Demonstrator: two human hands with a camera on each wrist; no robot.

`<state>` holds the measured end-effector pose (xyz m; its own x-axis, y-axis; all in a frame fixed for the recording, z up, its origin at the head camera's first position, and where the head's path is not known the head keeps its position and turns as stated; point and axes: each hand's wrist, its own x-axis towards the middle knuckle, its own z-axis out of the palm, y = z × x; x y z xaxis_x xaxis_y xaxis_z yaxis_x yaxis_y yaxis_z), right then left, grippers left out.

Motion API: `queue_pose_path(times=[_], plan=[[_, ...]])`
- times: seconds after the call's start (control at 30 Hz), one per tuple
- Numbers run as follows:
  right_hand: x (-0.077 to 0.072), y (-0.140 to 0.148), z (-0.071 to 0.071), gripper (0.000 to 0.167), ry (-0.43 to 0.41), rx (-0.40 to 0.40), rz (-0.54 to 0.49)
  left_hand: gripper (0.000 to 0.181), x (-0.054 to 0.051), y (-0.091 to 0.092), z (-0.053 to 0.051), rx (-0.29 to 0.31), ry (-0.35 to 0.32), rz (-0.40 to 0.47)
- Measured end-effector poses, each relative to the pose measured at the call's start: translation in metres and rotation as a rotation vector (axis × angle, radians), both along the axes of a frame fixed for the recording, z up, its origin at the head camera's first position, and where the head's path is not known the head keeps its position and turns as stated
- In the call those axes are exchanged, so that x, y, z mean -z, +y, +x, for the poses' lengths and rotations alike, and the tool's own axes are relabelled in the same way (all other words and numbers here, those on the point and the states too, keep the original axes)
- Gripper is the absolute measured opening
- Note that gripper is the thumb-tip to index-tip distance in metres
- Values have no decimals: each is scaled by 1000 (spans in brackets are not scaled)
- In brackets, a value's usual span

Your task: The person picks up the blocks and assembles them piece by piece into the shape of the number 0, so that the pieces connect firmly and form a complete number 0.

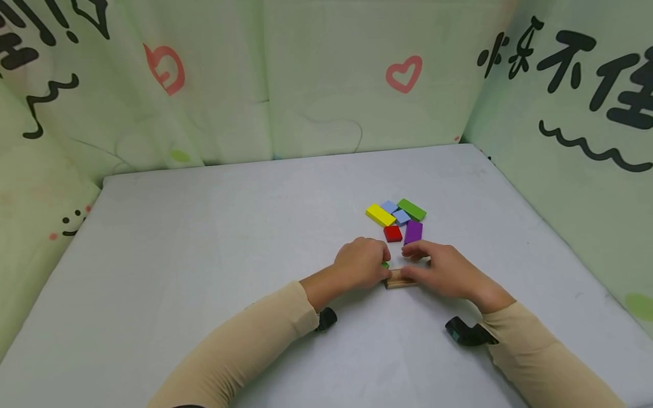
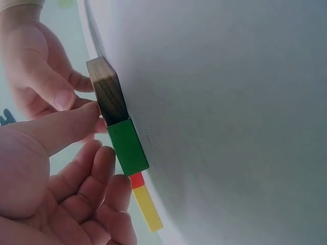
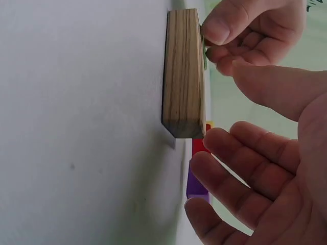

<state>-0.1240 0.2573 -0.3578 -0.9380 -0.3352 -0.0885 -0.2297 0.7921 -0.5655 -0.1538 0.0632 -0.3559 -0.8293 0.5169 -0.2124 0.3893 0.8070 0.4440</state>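
Note:
A striped wooden block (image 1: pixel 401 279) (image 2: pixel 108 92) (image 3: pixel 184 71) lies on the table between the hands, with a green block (image 2: pixel 127 148) against one end of it. My left hand (image 1: pixel 362 262) (image 2: pixel 66 189) has its thumb tip at the wood near that junction; its loosely bent fingers lie beside the green block, apart from the thumb. My right hand (image 1: pixel 441 269) (image 3: pixel 260 168) is at the other side, thumb and fingers spread, fingertips close to the wooden block. Whether they touch it cannot be told.
Beyond the hands lie a red block (image 1: pixel 393 233), a purple block (image 1: pixel 413 232), a yellow block (image 1: pixel 380 215), another green block (image 1: pixel 411 209) and two light blue pieces (image 1: pixel 401 217). Printed cloth (image 1: pixel 316 79) hangs behind the white table (image 1: pixel 204 243) and at its sides.

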Motion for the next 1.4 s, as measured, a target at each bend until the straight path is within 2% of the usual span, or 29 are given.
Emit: queue_pose_path(times=[0.33,0.57,0.83,1.13,1.4], plan=[[3,6,-8,46,-18,52,-21,28,2,-1,0,10,6,16],[5,6,-15,45,22,32,-67,27,2,-1,0,20,18,24],[3,8,-18,49,5,36,-40,28,2,-2,0,16,19,17],[1,13,-20,51,-12,78,-3,29,2,-1,-1,-3,-3,23],[1,18,-21,51,16,93,9,30,3,1,-1,-11,-13,17]])
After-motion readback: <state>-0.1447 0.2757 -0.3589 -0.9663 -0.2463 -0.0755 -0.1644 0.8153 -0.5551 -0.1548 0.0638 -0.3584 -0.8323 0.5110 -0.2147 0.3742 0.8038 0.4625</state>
